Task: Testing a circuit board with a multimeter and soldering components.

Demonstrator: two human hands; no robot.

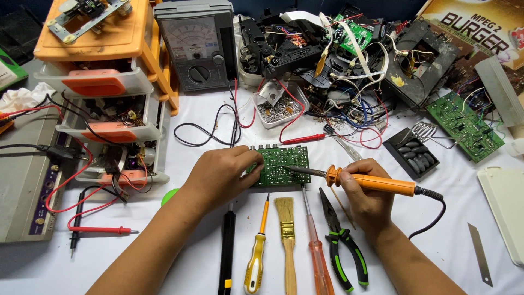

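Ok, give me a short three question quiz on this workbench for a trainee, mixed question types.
1. True or false: the right hand holds the orange-handled soldering iron with its tip on the green circuit board.
2. Which tool lies directly left of the paintbrush in the row near the person? A) the green-handled pliers B) the yellow-handled screwdriver C) the analog multimeter
3. Fill in: the left hand rests on the board's ____ end.

Key: 1 true; 2 B; 3 left.
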